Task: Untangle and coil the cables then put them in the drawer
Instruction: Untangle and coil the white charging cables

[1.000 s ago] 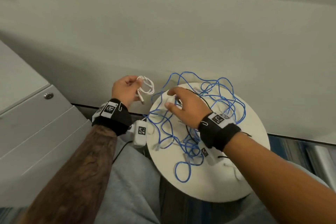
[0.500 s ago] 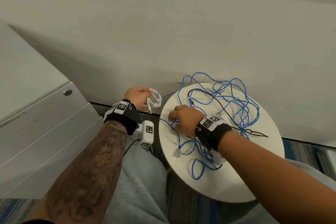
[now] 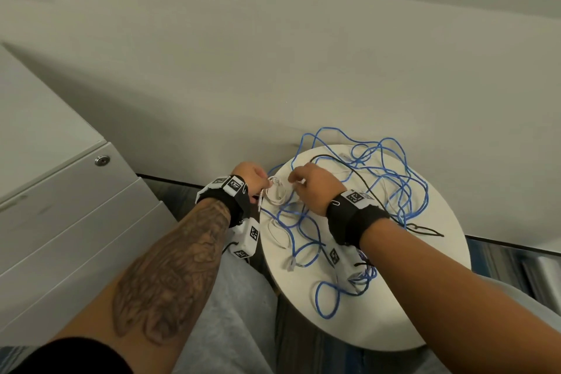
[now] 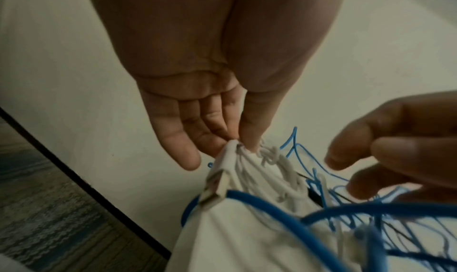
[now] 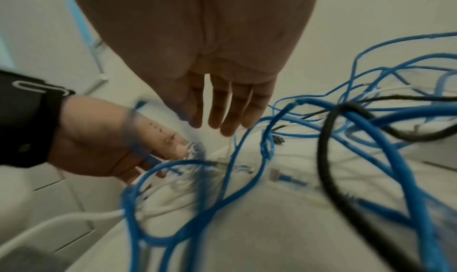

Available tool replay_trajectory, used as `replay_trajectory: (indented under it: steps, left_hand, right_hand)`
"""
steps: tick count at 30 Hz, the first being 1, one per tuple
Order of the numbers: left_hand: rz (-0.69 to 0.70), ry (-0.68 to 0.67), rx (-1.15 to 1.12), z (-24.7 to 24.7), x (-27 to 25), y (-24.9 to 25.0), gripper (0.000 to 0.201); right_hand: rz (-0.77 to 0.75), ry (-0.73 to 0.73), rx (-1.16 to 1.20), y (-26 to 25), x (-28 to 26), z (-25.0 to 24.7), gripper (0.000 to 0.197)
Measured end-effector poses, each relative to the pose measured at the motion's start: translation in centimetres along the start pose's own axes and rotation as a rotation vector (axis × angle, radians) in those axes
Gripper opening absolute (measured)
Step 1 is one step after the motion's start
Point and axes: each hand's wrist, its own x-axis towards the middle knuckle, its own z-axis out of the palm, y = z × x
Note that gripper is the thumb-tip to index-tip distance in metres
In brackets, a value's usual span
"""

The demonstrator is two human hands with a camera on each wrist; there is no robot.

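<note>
White coiled USB cable (image 4: 262, 170) pinched in left hand (image 3: 253, 174) fingers (image 4: 249, 131); right hand (image 3: 315, 188) fingers (image 5: 230, 116) loose, open, just beside it.

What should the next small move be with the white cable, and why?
Probably the right hand should wrap the loose white strand onto the white cable coil. The left hand already pinches that coil, and the blue cable is still tangled on the round table.

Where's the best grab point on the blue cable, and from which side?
Take the blue cable by the open loop that lies flat near the front edge of the round table, coming from above with the fingers. That loop lies apart from the dense knot further back, where the black cable crosses it. Its clear plug is another free end, though small.
</note>
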Motion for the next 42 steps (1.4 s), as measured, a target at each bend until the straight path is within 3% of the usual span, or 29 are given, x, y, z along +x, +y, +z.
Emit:
replay_trajectory:
  steps: [4, 6, 10, 12, 15, 18, 25, 29, 33, 37, 40, 42]
  left_hand:
    - [0.002, -0.011, 0.048, 0.6, 0.4, 0.2, 0.014]
    - [0.020, -0.028, 0.114, 0.8, 0.6, 0.3, 0.014]
    - [0.033, -0.043, 0.180, 0.9, 0.7, 0.2, 0.011]
    - [0.045, -0.038, 0.213, 1.0, 0.8, 0.1, 0.013]
    - [0.064, -0.035, 0.255, 1.1, 0.6, 0.3, 0.006]
    - [0.091, -0.026, 0.286, 1.3, 0.6, 0.4, 0.005]
    - [0.146, -0.016, 0.318, 1.7, 0.3, 0.1, 0.006]
    - [0.159, -0.030, 0.247, 1.8, 0.4, -0.3, 0.017]
    - [0.186, -0.053, 0.308, 1.5, 0.1, -0.7, 0.018]
    - [0.214, 0.077, 0.237, 1.1, -0.2, -0.3, 0.016]
    - [0.375, 0.201, 0.077, 0.8, -2.1, 2.6, 0.011]
    - [0.532, 0.123, 0.022, 1.4, -4.4, 5.8, 0.028]
  right_hand:
    - [0.071, -0.175, -0.319, 1.4, 1.1, -0.1, 0.051]
    - [0.041, -0.210, -0.391, 1.6, 1.2, 0.2, 0.050]
    - [-0.033, -0.050, -0.382, 1.6, 1.0, 0.0, 0.031]
    - [-0.014, 0.072, -0.178, 1.8, 0.6, -0.7, 0.027]
    - [0.080, 0.279, 0.416, 2.0, -0.8, -2.1, 0.012]
    - [0.121, 0.395, 0.884, 1.3, -2.6, -4.3, 0.011]
    - [0.137, 0.612, 1.349, 0.9, -5.6, -10.5, 0.027]
    - [0.127, 0.688, 1.383, 1.3, -7.0, -13.2, 0.031]
    - [0.160, 0.659, 1.270, 2.1, -8.2, -13.7, 0.028]
    - [0.145, 0.583, 1.176, 2.1, -9.2, -13.5, 0.027]
    - [0.099, 0.538, 1.132, 1.5, -9.9, -14.4, 0.027]
    - [0.070, 0.526, 1.103, 1.0, -10.5, -15.3, 0.028]
